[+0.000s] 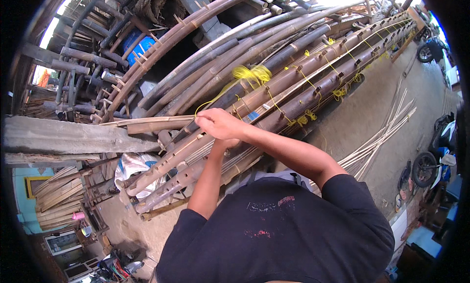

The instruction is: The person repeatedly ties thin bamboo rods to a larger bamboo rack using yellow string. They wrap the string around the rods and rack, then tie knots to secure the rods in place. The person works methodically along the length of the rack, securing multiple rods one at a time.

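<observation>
Thin yellow string (252,75) seems pinched by right hand (218,123), maybe to stay tight | left hand (228,143) mostly hidden, grip can't be told

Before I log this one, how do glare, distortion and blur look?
Head view: glare whitens part of the top edge; the poles look bowed, probably partly by the fisheye; the rim is black; the cord bundle looks smeared, perhaps by motion; the right hand looks fairly sharp.

Brown bamboo poles (285,81), parallel (holes along lengths); yellow cord (252,75) strung across.
</observation>
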Demonstrator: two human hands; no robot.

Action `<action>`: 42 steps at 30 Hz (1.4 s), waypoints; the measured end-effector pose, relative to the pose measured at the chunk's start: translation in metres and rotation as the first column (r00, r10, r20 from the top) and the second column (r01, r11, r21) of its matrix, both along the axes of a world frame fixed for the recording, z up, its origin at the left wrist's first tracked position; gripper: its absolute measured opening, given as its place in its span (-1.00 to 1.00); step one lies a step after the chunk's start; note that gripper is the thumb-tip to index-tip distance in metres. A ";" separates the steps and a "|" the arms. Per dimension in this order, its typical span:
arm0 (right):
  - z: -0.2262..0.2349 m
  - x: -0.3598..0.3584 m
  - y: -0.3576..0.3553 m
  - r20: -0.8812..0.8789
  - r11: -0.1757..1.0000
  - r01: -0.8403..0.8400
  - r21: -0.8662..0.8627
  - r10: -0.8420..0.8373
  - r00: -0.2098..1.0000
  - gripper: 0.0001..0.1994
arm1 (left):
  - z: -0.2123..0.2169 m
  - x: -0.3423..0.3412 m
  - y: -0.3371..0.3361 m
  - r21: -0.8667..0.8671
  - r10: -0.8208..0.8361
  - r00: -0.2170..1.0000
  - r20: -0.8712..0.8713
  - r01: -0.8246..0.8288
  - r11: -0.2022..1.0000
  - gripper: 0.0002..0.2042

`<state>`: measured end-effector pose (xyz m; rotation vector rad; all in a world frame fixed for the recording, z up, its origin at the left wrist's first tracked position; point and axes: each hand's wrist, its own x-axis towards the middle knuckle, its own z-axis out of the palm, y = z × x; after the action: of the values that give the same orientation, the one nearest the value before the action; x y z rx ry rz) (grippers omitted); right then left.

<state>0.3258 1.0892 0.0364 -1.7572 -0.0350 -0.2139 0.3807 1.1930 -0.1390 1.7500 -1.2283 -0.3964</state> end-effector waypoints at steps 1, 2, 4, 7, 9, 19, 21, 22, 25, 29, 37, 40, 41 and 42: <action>-0.006 0.006 -0.016 -0.005 0.986 0.007 -0.167 -0.008 1.000 -0.61 | 0.029 -0.012 -0.013 -0.060 0.026 0.986 0.167 -0.017 0.998 -0.78; -0.016 0.018 -0.022 -0.006 0.945 -0.024 -0.327 0.023 1.000 -0.59 | 0.042 -0.009 -0.013 0.085 -0.039 0.995 0.097 0.030 0.996 -0.79; -0.030 0.032 -0.036 -0.100 0.763 0.047 -0.645 -0.145 0.984 -0.50 | 0.051 0.003 -0.011 0.356 -0.158 0.987 -0.032 0.159 0.921 -0.76; -0.106 0.019 -0.066 0.193 0.136 0.292 -0.947 -0.487 0.852 -0.38 | 0.057 -0.007 -0.014 0.582 0.048 0.974 -0.220 0.091 0.808 -0.68; -0.125 0.017 -0.065 -0.076 0.681 0.372 -0.631 -0.532 0.843 -0.44 | 0.065 -0.015 -0.011 0.530 0.029 0.982 -0.189 0.077 0.844 -0.67; -0.133 -0.145 0.003 -0.103 0.890 -0.140 -0.433 0.106 0.989 -0.68 | 0.076 -0.014 -0.023 0.307 0.110 0.961 -0.252 -0.028 0.951 -0.75; -0.131 -0.145 0.008 -0.134 0.939 -0.077 -0.334 0.033 0.990 -0.64 | 0.111 0.002 -0.051 0.107 0.110 0.944 -0.312 -0.080 0.991 -0.78; -0.129 -0.146 0.009 -0.138 0.930 -0.117 -0.347 0.073 0.988 -0.62 | 0.112 0.021 -0.058 0.024 0.111 0.909 -0.402 -0.111 0.994 -0.78; -0.141 -0.159 -0.002 -0.065 0.886 -0.074 -0.458 0.049 0.997 -0.57 | 0.116 0.071 -0.106 0.103 0.289 0.873 -0.393 -0.271 0.957 -0.72; -0.126 -0.158 -0.001 -0.081 0.939 -0.099 -0.328 0.077 0.994 -0.65 | -0.005 0.113 -0.107 0.437 0.199 0.925 0.324 -0.333 0.835 -0.74; -0.150 -0.212 -0.064 0.055 0.760 0.594 -0.264 -0.603 0.796 -0.53 | 0.033 0.221 -0.073 0.469 0.713 0.681 0.167 -0.691 0.550 -0.65; -0.148 -0.209 -0.085 -0.563 0.539 0.796 0.276 -0.580 0.588 -0.40 | 0.108 0.160 -0.090 0.491 0.319 0.660 0.681 -0.734 0.469 -0.63; -0.139 -0.198 -0.086 -0.621 0.430 0.801 0.416 -0.509 0.596 -0.36 | 0.128 0.120 -0.101 0.445 0.345 0.711 0.612 -0.671 0.593 -0.66; -0.135 -0.193 -0.087 -0.666 0.303 0.790 0.533 -0.426 0.612 -0.31 | 0.146 0.073 -0.118 0.459 0.347 0.779 0.523 -0.600 0.655 -0.69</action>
<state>0.1332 1.0021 -0.0991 -0.7367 0.9834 -0.3614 0.4537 1.0754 0.0072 2.7496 -0.8564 -0.1072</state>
